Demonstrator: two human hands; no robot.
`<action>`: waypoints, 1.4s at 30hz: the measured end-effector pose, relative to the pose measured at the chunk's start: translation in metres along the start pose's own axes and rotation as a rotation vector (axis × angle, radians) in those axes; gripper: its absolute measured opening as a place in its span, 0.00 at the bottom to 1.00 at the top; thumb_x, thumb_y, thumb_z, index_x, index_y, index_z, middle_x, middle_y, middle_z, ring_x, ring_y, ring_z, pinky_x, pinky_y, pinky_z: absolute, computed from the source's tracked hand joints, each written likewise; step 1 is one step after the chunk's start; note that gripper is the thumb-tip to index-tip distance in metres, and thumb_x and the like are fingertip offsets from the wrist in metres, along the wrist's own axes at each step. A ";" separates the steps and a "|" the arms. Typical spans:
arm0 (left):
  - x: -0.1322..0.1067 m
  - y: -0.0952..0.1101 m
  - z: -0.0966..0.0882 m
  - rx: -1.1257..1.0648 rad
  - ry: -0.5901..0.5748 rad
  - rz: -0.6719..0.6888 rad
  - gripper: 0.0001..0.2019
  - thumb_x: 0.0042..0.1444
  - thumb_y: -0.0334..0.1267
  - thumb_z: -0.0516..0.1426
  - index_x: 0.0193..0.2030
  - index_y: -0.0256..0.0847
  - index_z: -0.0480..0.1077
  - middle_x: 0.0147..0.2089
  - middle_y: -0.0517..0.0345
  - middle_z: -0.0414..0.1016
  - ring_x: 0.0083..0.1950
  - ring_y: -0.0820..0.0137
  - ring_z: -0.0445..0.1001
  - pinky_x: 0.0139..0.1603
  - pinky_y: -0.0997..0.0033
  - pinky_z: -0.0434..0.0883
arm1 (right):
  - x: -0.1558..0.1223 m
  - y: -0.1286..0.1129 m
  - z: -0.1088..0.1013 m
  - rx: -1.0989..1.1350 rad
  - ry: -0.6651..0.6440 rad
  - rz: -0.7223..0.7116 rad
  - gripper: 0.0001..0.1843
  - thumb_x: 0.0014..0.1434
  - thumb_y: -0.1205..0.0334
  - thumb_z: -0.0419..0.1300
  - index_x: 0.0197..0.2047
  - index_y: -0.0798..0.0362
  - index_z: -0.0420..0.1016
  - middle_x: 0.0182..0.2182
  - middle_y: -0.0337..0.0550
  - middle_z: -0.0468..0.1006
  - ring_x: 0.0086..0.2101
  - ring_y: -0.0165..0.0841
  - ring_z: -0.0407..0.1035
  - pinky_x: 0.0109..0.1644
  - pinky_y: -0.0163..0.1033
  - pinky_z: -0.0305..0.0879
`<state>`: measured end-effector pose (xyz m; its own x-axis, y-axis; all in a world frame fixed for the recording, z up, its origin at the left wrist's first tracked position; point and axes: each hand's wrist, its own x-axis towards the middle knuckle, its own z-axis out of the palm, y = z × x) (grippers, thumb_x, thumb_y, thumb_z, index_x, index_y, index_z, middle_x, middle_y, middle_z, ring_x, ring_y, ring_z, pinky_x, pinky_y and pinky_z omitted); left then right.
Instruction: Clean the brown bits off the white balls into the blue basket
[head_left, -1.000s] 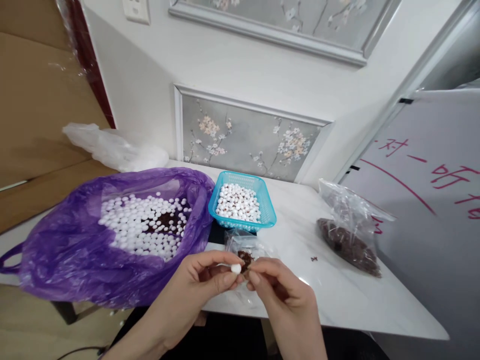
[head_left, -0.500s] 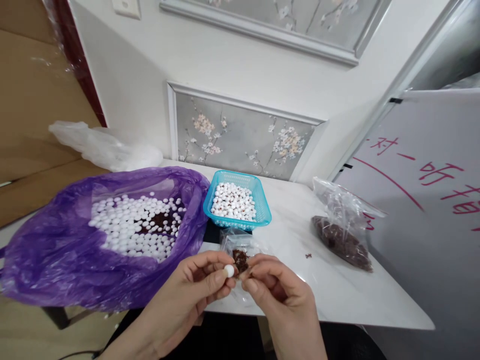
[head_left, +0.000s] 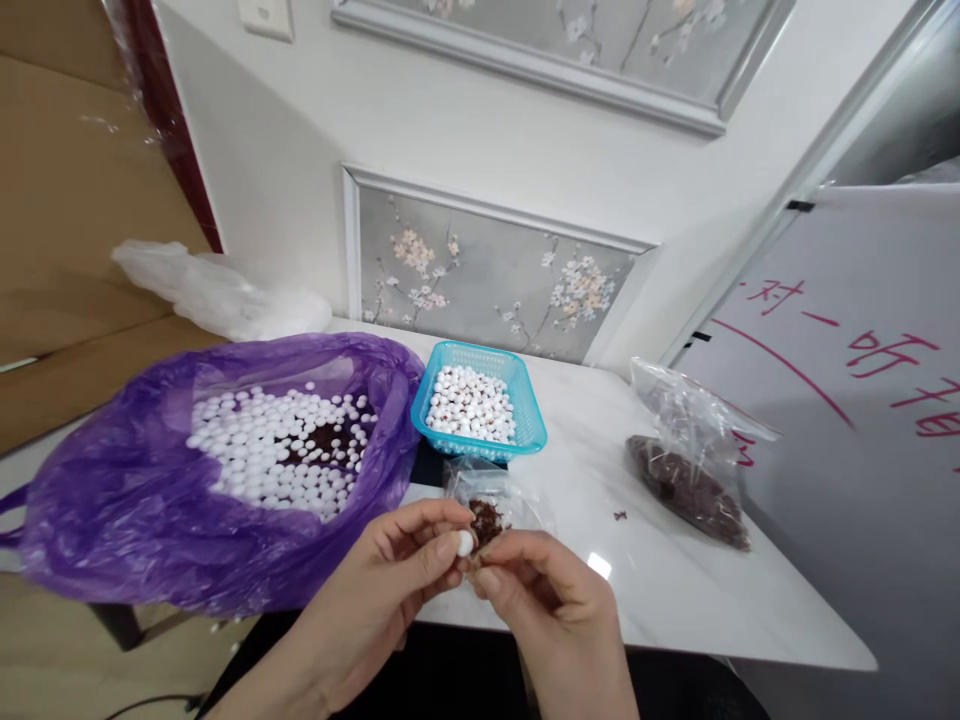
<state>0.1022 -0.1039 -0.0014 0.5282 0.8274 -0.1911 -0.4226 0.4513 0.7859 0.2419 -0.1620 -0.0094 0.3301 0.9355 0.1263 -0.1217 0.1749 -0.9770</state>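
A small white ball (head_left: 465,543) is pinched between the thumb and fingers of my left hand (head_left: 401,580). Close on its right, my right hand (head_left: 559,605) has thumb and forefinger pressed together near the ball; whatever they hold is too small or hidden to make out. Just behind the fingertips lies an open clear plastic bag (head_left: 525,497) with dark reddish-brown bits (head_left: 487,520) in it. Beyond it stands a turquoise basket (head_left: 531,430) of white balls (head_left: 471,405), several with brown marks.
A purple plastic bag (head_left: 97,500) at the left holds many loose white balls (head_left: 255,450) and a dark brown patch. On the white table (head_left: 757,610), a clear bag of brown material (head_left: 686,490) lies at the right, near a small brown bit (head_left: 620,516). The wall rises behind.
My right hand has shifted slightly left, closer to the ball in my left hand. The camera view has moved a little; the other things stay as they were.
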 end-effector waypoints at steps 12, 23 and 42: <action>-0.004 -0.002 -0.001 0.079 0.024 0.052 0.07 0.47 0.39 0.68 0.33 0.40 0.80 0.32 0.60 0.76 0.35 0.73 0.70 0.42 0.75 0.68 | -0.001 0.000 0.005 -0.097 0.008 -0.128 0.04 0.50 0.66 0.67 0.26 0.48 0.79 0.26 0.37 0.76 0.29 0.33 0.68 0.31 0.34 0.62; -0.005 -0.002 -0.002 0.149 0.043 0.116 0.05 0.48 0.38 0.68 0.33 0.42 0.81 0.34 0.58 0.79 0.38 0.70 0.72 0.43 0.74 0.69 | 0.000 0.001 0.005 -0.128 -0.023 -0.160 0.05 0.51 0.68 0.67 0.27 0.49 0.79 0.27 0.38 0.75 0.30 0.33 0.69 0.31 0.34 0.63; -0.008 -0.003 -0.008 0.351 -0.010 0.267 0.04 0.54 0.34 0.64 0.31 0.47 0.81 0.37 0.61 0.79 0.41 0.71 0.74 0.45 0.77 0.69 | 0.000 0.004 0.014 0.022 0.009 -0.040 0.06 0.47 0.67 0.68 0.26 0.51 0.75 0.24 0.35 0.73 0.26 0.28 0.64 0.29 0.31 0.61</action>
<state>0.0939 -0.1091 -0.0067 0.4423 0.8955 0.0503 -0.2706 0.0798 0.9594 0.2284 -0.1572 -0.0112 0.3432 0.9249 0.1636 -0.1290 0.2190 -0.9672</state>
